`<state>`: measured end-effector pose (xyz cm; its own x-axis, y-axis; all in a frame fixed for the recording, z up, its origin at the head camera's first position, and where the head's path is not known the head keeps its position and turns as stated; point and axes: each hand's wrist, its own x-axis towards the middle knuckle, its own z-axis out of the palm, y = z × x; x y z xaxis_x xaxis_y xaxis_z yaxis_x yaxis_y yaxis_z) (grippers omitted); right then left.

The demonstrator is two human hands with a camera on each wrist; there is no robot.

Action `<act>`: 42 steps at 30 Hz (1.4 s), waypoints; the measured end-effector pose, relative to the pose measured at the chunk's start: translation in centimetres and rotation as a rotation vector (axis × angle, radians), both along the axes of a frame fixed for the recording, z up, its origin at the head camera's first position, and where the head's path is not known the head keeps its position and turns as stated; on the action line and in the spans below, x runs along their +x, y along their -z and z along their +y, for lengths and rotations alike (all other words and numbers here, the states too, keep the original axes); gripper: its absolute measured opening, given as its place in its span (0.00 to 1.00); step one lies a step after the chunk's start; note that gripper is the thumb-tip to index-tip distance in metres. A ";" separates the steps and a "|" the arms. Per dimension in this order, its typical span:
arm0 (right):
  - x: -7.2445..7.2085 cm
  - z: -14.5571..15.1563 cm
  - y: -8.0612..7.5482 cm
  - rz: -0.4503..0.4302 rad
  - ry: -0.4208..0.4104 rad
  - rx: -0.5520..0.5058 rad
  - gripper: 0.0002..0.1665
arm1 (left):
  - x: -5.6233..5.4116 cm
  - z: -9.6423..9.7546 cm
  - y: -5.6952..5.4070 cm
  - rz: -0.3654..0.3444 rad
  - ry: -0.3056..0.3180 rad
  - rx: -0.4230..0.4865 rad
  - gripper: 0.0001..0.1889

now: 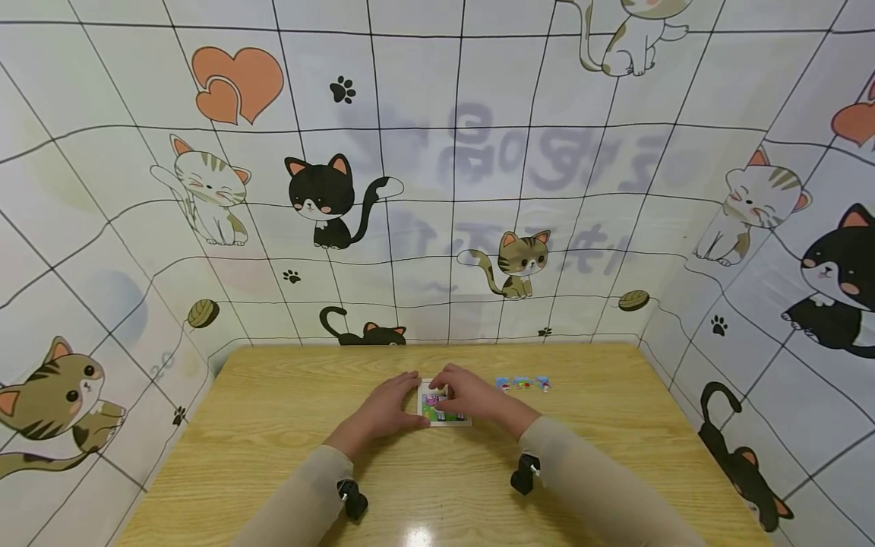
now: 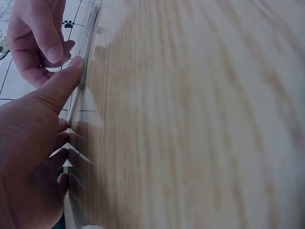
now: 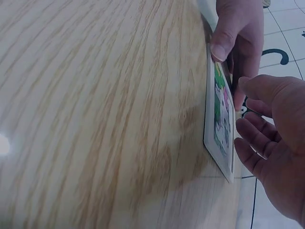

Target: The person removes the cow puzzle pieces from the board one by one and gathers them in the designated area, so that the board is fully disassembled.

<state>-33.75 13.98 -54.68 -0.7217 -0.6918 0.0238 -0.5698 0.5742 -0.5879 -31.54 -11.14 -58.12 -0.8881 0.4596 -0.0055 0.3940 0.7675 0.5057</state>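
Observation:
A small picture puzzle [image 1: 437,410] in a white frame lies flat on the table, showing a pink figure over green. My left hand [image 1: 388,406] holds it at its left side, with the thumb on the near corner and the fingers toward the far corner. Over the puzzle hovers my right hand [image 1: 472,393], its thumb and fingers bent loosely. In the right wrist view, nothing shows between the fingertips of the right hand [image 3: 274,129], which are close above the puzzle [image 3: 221,114]. The right hand hides part of the picture in the head view.
Several small colourful puzzle pieces [image 1: 522,383] lie in a row on the wooden table [image 1: 273,441], right of the frame. Behind the table hangs a white gridded cloth [image 1: 424,175] printed with cats, which also covers both sides.

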 end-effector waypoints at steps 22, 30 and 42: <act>-0.9 -1.9 0.1 -0.007 -0.031 0.091 0.20 | 0.0 -0.2 -0.1 0.019 0.025 0.022 0.49; -1.4 -1.7 0.1 -0.040 -0.064 0.124 0.22 | 0.1 -0.2 -0.1 0.018 0.025 0.029 0.49; -1.7 -1.4 0.1 -0.097 -0.064 0.116 0.23 | 0.1 -0.2 -0.2 0.011 0.017 0.026 0.50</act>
<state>-35.47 12.57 -54.81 -0.6711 -0.7305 -0.1266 -0.5510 0.6057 -0.5741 -31.44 -11.30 -57.90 -0.8799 0.4749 0.0166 0.4130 0.7470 0.5209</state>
